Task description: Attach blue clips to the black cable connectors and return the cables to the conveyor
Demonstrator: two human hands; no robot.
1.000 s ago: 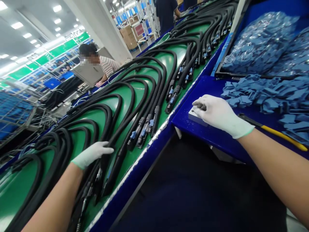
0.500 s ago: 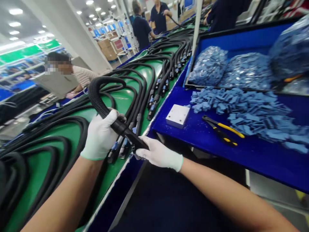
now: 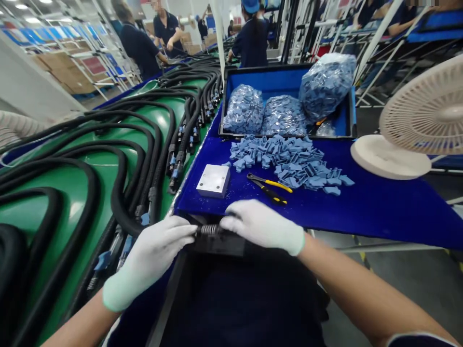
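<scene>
A black corrugated hose (image 3: 126, 219) runs off the green belt to my gloved left hand (image 3: 150, 255), whose fingers are closed on its end fitting. A bare coil spring (image 3: 210, 230) shows between my two hands, at the front edge of the blue bench. My gloved right hand (image 3: 262, 225) pinches the dark fitting at the spring's right end; its fingertips are partly hidden. Just beyond lie a silver metal block (image 3: 213, 180) and yellow-and-black cutting pliers (image 3: 269, 187). Behind them spreads a heap of small blue plastic clips (image 3: 289, 159).
Several black hoses with blue-clipped ends lie along the green belt (image 3: 155, 113) at left. A blue bin (image 3: 278, 76) of bagged clips stands at the bench's back. A beige fan (image 3: 394, 156) is at right. Other people (image 3: 137, 48) work farther along the line.
My right hand left the metal block and joined my left on a hose end. Both hands brought it rightward from the belt to the bench's front edge. The view turned right.
</scene>
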